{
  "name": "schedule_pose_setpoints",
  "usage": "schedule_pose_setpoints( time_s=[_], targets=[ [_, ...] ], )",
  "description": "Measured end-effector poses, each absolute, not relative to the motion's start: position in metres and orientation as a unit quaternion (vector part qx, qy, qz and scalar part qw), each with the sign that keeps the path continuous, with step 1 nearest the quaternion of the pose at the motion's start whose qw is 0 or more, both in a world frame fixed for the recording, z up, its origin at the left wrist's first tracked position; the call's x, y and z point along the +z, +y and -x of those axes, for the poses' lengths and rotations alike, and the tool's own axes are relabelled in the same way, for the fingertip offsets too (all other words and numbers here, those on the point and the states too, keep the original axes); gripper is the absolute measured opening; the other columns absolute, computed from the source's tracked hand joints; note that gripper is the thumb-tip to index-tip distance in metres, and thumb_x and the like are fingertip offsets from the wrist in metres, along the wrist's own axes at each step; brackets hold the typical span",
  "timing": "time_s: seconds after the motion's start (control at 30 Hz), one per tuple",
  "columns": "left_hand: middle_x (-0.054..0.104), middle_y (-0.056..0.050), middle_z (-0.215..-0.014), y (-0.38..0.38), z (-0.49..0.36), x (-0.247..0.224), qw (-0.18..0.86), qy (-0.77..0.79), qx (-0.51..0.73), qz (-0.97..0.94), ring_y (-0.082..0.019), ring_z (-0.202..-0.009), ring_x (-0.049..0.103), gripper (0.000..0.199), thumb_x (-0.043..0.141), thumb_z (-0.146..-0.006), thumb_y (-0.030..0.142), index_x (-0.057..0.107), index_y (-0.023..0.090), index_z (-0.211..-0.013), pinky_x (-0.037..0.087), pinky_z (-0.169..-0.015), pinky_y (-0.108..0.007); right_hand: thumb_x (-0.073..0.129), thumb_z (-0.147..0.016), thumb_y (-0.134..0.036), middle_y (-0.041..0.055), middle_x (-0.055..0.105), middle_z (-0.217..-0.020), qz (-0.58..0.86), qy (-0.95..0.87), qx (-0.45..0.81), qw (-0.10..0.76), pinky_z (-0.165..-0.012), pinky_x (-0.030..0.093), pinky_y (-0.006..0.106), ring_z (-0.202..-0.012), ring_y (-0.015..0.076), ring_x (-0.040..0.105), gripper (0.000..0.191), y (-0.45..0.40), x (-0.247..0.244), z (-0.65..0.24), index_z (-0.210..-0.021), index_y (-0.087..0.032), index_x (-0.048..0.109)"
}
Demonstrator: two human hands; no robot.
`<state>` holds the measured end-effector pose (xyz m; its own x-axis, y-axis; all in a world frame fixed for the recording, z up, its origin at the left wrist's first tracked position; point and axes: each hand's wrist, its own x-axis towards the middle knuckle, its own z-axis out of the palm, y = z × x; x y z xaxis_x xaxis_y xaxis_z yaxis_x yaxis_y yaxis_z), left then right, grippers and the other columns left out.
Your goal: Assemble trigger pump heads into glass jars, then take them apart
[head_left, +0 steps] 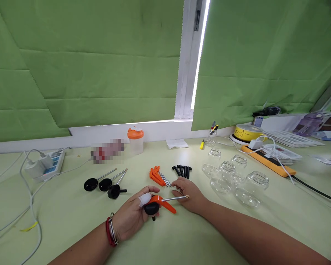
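My left hand [134, 217] is closed around a pump head with a black round cap [151, 208], an orange lever [169, 207] and a thin metal tube [175, 198] pointing right. White tape wraps one of its fingers. My right hand [191, 195] reaches forward, its fingers apart at the near ends of several small metal pins [165, 179]; whether it touches them is hard to tell. Beside the pins lie several stacked orange levers [156, 176]. Several black angled plastic parts [182, 171] lie just behind the right fingers.
Three black caps with metal tubes [105, 184] lie at left. Several clear glass bottles [252, 189] stand at right. Behind are an orange-lidded cup [135, 141], a folded tissue [177, 143] and screwdrivers in a jar [211, 138]. Power strips [270, 162] and cables flank both sides.
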<state>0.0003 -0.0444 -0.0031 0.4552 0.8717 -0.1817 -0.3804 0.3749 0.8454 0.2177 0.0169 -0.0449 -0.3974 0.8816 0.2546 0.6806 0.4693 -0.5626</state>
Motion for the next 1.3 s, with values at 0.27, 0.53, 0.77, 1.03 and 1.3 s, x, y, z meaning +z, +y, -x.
schedule_pose_setpoints(
  time_s=[0.27, 0.53, 0.77, 1.03, 1.3],
  targets=[
    [0.055, -0.004, -0.078, -0.042, -0.001, -0.005, 0.767, 0.318, 0.406, -0.381, -0.014, -0.068, 0.053, 0.021, 0.047, -0.088, 0.025, 0.053, 0.014, -0.105, 0.043, -0.069, -0.032, 0.053, -0.081, -0.028, 0.0018, 0.059, -0.085, 0.546, -0.807, 0.106, 0.201, -0.061, 0.032, 0.024, -0.071, 0.0129, 0.053, 0.012, 0.031, -0.042, -0.197, -0.081, -0.018, 0.059],
    [0.054, -0.003, -0.075, -0.042, -0.001, -0.009, 0.768, 0.312, 0.408, -0.382, -0.014, -0.067, 0.052, 0.022, 0.047, -0.089, 0.028, 0.053, 0.014, -0.105, 0.041, -0.069, -0.032, 0.045, -0.086, -0.025, 0.0046, 0.061, -0.089, 0.558, -0.810, 0.087, 0.156, -0.060, 0.032, 0.025, -0.074, 0.0149, 0.057, 0.017, 0.030, -0.041, -0.196, -0.082, -0.017, 0.060],
    [0.055, -0.003, -0.075, -0.042, 0.000, -0.008, 0.769, 0.311, 0.401, -0.390, -0.015, -0.067, 0.053, 0.023, 0.046, -0.090, 0.030, 0.053, 0.014, -0.105, 0.040, -0.069, -0.032, 0.043, -0.087, -0.023, 0.0036, 0.061, -0.089, 0.564, -0.810, 0.079, 0.139, -0.060, 0.033, 0.024, -0.077, 0.0147, 0.058, 0.018, 0.033, -0.038, -0.202, -0.085, -0.018, 0.060],
    [0.055, -0.003, -0.075, -0.042, 0.000, -0.010, 0.768, 0.312, 0.401, -0.390, -0.015, -0.065, 0.053, 0.022, 0.047, -0.089, 0.029, 0.054, 0.014, -0.104, 0.040, -0.068, -0.032, 0.046, -0.085, -0.028, 0.0044, 0.063, -0.091, 0.559, -0.819, 0.059, 0.117, -0.064, 0.036, 0.025, -0.081, 0.0164, 0.059, 0.018, 0.032, -0.034, -0.205, -0.087, -0.019, 0.061],
    [0.055, -0.004, -0.075, -0.040, 0.000, -0.008, 0.766, 0.315, 0.394, -0.399, -0.016, -0.065, 0.054, 0.024, 0.047, -0.089, 0.030, 0.053, 0.014, -0.105, 0.039, -0.068, -0.032, 0.049, -0.083, -0.030, 0.0033, 0.064, -0.087, 0.571, -0.812, 0.064, 0.100, -0.059, 0.035, 0.025, -0.076, 0.0165, 0.060, 0.016, 0.025, -0.025, -0.202, -0.083, -0.019, 0.061]
  ],
)
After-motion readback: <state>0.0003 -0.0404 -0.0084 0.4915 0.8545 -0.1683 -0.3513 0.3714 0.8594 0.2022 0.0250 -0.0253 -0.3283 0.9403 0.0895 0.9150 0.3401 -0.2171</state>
